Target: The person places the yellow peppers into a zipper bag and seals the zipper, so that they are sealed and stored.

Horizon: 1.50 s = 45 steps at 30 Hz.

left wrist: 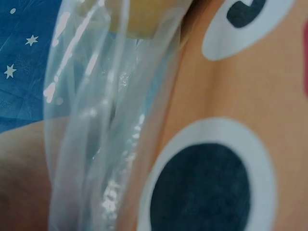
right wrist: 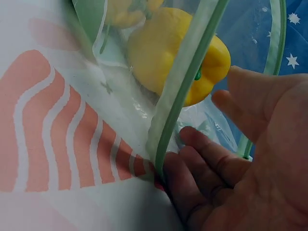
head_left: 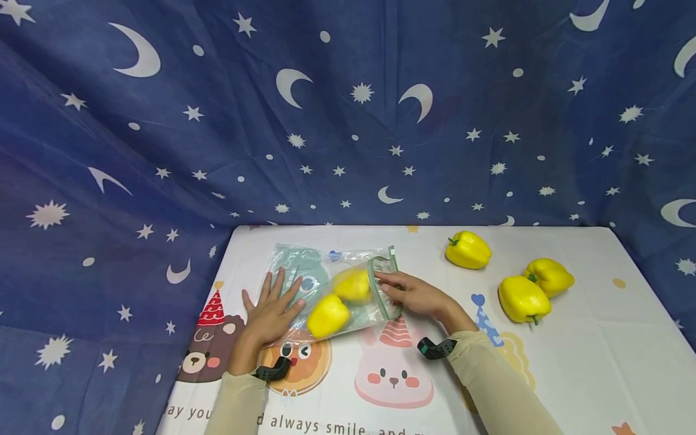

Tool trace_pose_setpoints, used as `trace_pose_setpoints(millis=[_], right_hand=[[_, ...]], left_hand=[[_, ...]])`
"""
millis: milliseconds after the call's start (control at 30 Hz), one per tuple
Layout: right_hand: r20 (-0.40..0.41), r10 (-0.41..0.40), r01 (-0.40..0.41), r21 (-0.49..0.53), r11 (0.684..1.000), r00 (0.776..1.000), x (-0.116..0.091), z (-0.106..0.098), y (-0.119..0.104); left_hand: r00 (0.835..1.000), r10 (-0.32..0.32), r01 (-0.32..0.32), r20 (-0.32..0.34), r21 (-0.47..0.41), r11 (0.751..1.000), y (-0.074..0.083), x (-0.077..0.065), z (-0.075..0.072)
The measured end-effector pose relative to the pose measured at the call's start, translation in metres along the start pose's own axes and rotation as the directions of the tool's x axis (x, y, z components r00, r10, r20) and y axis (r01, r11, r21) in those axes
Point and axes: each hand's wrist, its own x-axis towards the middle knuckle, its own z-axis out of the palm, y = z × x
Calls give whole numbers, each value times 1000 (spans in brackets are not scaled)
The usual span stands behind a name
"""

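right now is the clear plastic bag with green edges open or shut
Open: the bag has its two green edges standing apart in the right wrist view.

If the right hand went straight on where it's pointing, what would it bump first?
Probably the yellow pepper nearest the mouth of the bag, ahead of the right hand, though depth is hard to judge.

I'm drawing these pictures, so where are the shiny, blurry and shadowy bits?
Left wrist view: white glare on the plastic bag, the pepper seen through it blurry; right wrist view: dim, a dark shadow on the tablecloth near the printed hat; head view: brighter, soft shadows by the loose peppers.
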Motion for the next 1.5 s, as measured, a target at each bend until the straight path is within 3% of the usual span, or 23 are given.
trace_pose_setpoints(millis=[233, 400, 567, 733, 867, 1033, 1300, 1433, 1500], right_hand=[[-6, -49, 49, 117, 992, 999, -3, -4, 7], [-30, -79, 82, 147, 986, 996, -11, -8, 9], [-72, -113, 119, 80, 990, 991, -21, -17, 11], [-185, -133, 122, -72, 990, 974, -35, -33, 10], [-291, -178, 143, -137, 980, 940, -46, -48, 8], [-436, -199, 129, -185, 974, 877, -54, -66, 10], [-618, -216, 83, -237, 968, 756, -56, -88, 14], [-688, -214, 27, -272, 962, 694, -53, -98, 21], [-710, -202, -16, -288, 957, 675, -51, -103, 23]], left_hand=[[1000, 0, 0, 3, 8, 1000, -1, 2, 1], [1000, 3, -3, 0, 8, 1000, -1, 1, 1], [1000, 3, -3, 0, 9, 1000, -1, 0, 1], [1000, 6, -6, -1, 21, 1000, -2, 0, 2], [1000, 10, -10, 0, 28, 1000, -1, -1, 1], [1000, 13, -13, -2, 32, 999, -2, -1, 0], [1000, 7, -8, 13, 33, 999, -3, -1, 1], [1000, 8, -8, 21, 28, 1000, -2, 0, 0], [1000, 7, -7, 19, 27, 1000, -1, -1, 0]])
